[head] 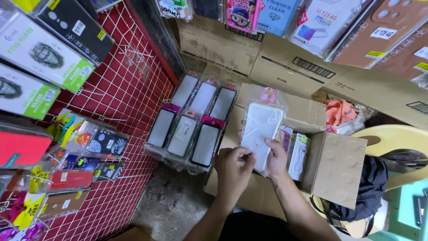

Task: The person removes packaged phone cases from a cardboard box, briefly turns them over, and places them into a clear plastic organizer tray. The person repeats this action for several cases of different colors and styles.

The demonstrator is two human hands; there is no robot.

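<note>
We grip the clear packaged phone case (261,127) with both hands, left hand (232,172) and right hand (276,158) closed on it, above the open cardboard box (334,165).

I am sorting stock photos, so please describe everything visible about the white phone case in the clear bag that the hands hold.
The phone case is white or milky, probably soft plastic, sealed in a clear glossy bag with a pink hang tab on top. It is upright, slightly tilted, above an open cardboard box. The left hand pinches its lower edge, and the right hand grips its lower right side. Its lower end is hidden by the hands.
</note>
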